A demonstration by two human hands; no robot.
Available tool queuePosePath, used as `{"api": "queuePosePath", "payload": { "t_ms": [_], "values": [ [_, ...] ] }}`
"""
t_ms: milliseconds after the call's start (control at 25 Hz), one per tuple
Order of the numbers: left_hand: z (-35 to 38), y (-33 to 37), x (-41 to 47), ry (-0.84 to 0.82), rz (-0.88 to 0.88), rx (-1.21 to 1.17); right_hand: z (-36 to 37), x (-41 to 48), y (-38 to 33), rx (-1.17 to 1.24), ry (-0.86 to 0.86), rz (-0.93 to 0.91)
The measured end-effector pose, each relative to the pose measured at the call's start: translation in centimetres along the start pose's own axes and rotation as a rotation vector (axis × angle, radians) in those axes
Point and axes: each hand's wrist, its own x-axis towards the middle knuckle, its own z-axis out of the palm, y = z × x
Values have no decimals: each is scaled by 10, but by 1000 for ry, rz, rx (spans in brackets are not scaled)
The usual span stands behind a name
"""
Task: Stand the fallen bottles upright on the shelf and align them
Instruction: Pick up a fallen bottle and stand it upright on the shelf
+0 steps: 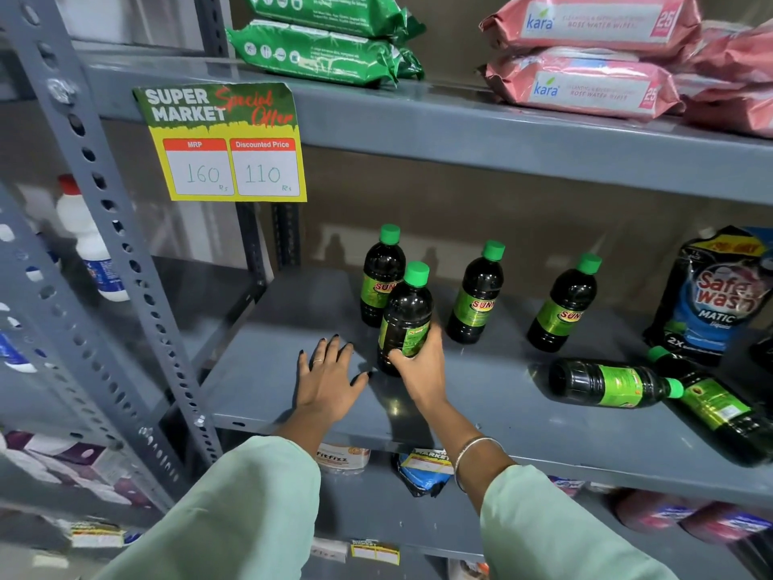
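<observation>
While both sleeves (234, 508) reach in from the bottom edge, the left hand (328, 376) lies palm-down on the grey shelf (293, 395), its fingers (334, 349) spread wide and flat, holding nothing. Just beside it, the right hand (420, 364) wraps around the lower body of a dark bottle (405, 318) with a green cap; fingers curl over the label and the thumb presses the near side. That bottle stands upright near the shelf's front, with its base on or very close to the surface. A bangle (474, 454) sits on the right wrist.

To the right, near the front edge, two bottles lie on their sides: one (610, 385) with its cap pointing right, touching the other (719, 403), which runs diagonally toward the right edge.

Farther back, three bottles stand upright in a loose row: one (378, 280) just behind the held bottle, one (474, 295) in the middle, and one (562, 305) to the right, spaced unevenly. A detergent pouch (715, 295) stands at the far right.

Above, a price card (223, 142) hangs from the upper shelf's edge, which carries green packs (326, 52) and pink wipes (585, 81).
</observation>
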Motion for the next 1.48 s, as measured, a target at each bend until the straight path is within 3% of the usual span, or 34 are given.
{"api": "queuePosePath", "payload": {
  "t_ms": [160, 360, 520, 720, 920, 1120, 1480],
  "values": [
    [-4, -12, 2, 16, -49, 0, 3, 3, -3, -150, 24, 1],
    [-3, -21, 1, 17, -52, 12, 13, -7, 1, -22, 60, 29],
    [-4, -19, 1, 32, -56, 16, 19, -6, -1, -110, 100, 6],
    [-4, -19, 0, 35, -49, 32, 26, -11, -1, 60, 64, 58],
    [-3, -20, 1, 29, -52, 26, 24, -10, -7, -76, 55, -1],
    [-2, -20, 1, 28, -53, 31, 26, -17, -3, 66, 37, -1],
    [-3, -19, 0, 37, -51, 19, 27, -15, -3, -12, 78, -34]
  ]
}}
